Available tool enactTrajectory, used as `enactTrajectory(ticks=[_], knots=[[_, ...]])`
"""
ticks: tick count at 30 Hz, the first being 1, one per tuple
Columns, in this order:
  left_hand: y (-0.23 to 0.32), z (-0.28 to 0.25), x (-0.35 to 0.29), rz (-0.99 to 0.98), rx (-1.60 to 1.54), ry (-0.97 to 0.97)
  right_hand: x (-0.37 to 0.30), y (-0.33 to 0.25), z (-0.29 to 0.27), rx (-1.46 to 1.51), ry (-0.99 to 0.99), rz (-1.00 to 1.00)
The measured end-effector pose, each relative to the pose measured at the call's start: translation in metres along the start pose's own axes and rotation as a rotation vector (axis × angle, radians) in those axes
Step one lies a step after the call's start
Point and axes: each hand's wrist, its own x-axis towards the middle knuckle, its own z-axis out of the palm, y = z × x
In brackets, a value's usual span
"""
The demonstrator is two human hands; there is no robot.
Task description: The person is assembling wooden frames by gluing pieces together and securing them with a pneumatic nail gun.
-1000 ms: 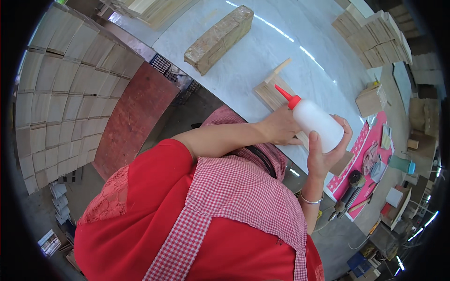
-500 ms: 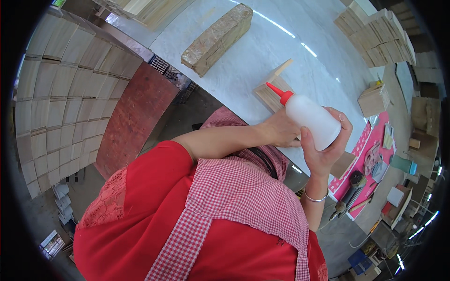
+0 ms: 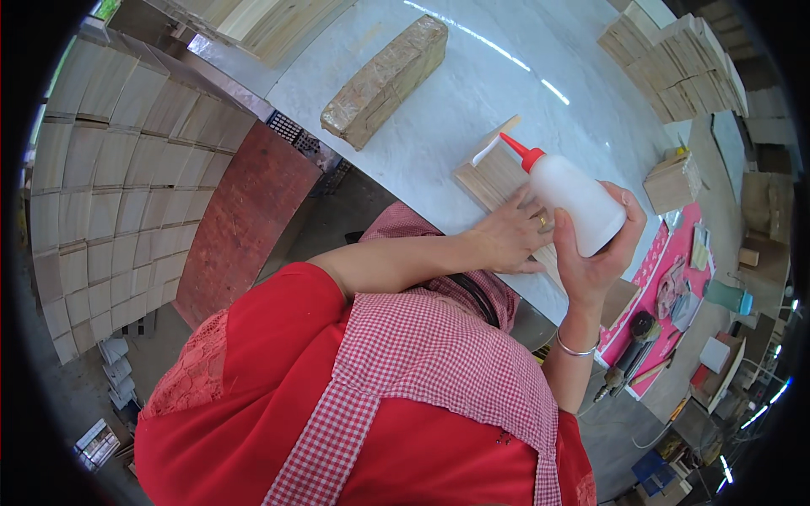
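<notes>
Bottle [image 3: 578, 202] sits gripped in right fingers [image 3: 566, 236], left fingers [image 3: 542, 222] spread over wooden board [image 3: 492, 179]

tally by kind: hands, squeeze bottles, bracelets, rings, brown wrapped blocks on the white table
hands: 2 (left hand, right hand)
squeeze bottle: 1
bracelet: 1
ring: 1
brown wrapped block: 1
total: 6

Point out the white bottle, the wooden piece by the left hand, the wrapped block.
White bottle [image 3: 578, 201], head view: middle of its body.
Wooden piece [image 3: 491, 179], head view: upper face.
Wrapped block [image 3: 381, 78], head view: upper face.
</notes>
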Motion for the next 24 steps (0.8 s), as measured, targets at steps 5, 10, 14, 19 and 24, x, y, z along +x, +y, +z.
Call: enactTrajectory(ticks=[5, 10, 14, 19, 24], knots=[[0.006, -0.012, 0.001, -0.036, 0.098, -0.094, 0.011, 0.009, 0.004, -0.054, 0.073, -0.015], [0.006, -0.008, 0.003, -0.012, 0.165, -0.050, 0.013, 0.014, 0.003, -0.029, 0.160, 0.076], [0.006, -0.008, 0.007, -0.021, 0.179, -0.043, 0.002, 0.014, -0.029, -0.020, 0.367, 0.189], [-0.028, -0.029, 0.001, -0.030, 0.265, -0.041, -0.037, 0.003, -0.115, 0.248, 0.655, 0.242], [-0.063, -0.067, -0.007, -0.004, 0.314, -0.136, -0.096, -0.012, -0.167, -0.017, 0.718, 0.290]])
